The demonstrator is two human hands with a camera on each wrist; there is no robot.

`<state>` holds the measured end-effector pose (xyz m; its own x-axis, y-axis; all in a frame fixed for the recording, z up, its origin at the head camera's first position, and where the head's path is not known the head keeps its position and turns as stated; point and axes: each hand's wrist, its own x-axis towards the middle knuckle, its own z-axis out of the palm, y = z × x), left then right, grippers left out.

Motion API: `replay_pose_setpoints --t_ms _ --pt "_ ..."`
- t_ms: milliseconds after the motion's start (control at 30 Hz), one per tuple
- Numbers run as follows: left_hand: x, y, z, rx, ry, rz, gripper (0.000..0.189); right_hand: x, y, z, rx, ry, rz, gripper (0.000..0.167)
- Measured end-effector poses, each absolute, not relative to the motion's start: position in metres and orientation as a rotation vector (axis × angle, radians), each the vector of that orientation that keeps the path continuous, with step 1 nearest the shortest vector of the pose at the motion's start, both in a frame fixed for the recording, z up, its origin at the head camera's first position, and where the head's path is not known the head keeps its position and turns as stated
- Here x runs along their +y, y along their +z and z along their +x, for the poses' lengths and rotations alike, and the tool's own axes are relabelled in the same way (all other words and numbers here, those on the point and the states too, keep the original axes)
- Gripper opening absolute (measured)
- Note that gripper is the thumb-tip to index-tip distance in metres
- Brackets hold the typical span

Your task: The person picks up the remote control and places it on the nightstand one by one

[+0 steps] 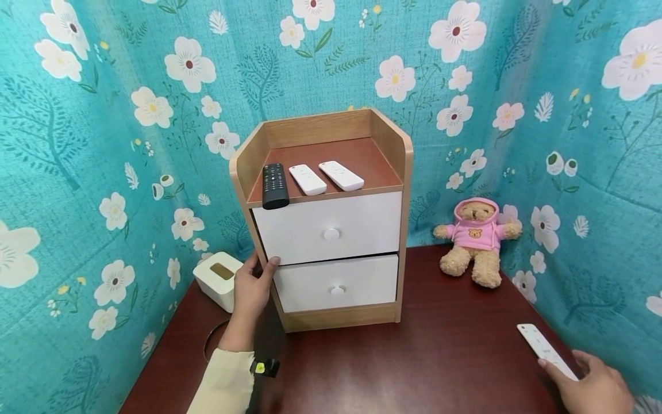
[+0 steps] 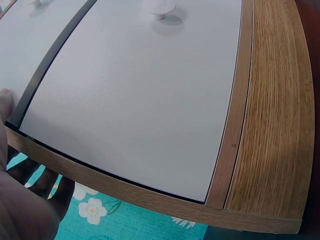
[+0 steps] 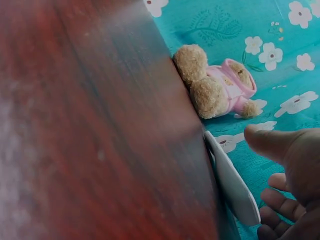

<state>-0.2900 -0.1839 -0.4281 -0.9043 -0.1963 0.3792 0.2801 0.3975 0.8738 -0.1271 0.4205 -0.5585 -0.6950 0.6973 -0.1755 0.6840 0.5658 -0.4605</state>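
Observation:
A small wooden drawer cabinet (image 1: 341, 316) with two white drawers stands on the dark red table. My left hand (image 1: 253, 284) grips its left side panel, thumb on the front by the seam between the drawers. In the left wrist view the fingers (image 2: 47, 182) reach behind the panel's edge. At the right, a white remote control (image 1: 543, 348) lies on the table. My right hand (image 1: 595, 382) is over its near end, thumb and fingers spread to either side; the right wrist view shows a gap between thumb and remote (image 3: 232, 182).
On the cabinet top lie a black remote (image 1: 274, 187) and two white remotes, one in the middle (image 1: 308, 180) and one at right (image 1: 341, 176). A white tissue box (image 1: 219, 287) stands left of the cabinet. A teddy bear (image 1: 473, 241) in a pink hoodie sits at the back right against flowered cloth.

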Motion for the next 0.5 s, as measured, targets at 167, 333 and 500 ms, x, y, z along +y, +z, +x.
replay_pose_setpoints --t_ms 167,333,500 --pt "-0.1845 -0.4288 -0.2901 -2.233 -1.513 -0.08 0.058 0.4247 -0.5673 -0.1292 -2.786 0.783 -1.243 0.099" --pt "-0.1844 -0.4271 -0.2909 -2.238 -1.506 -0.077 0.059 0.4275 -0.5702 -0.1308 -2.87 0.761 -1.212 0.099" --pt "-0.1844 -0.4271 -0.2906 -2.239 -1.524 -0.069 0.06 0.4285 -0.5687 -0.1298 -2.946 0.697 -1.144 0.093"
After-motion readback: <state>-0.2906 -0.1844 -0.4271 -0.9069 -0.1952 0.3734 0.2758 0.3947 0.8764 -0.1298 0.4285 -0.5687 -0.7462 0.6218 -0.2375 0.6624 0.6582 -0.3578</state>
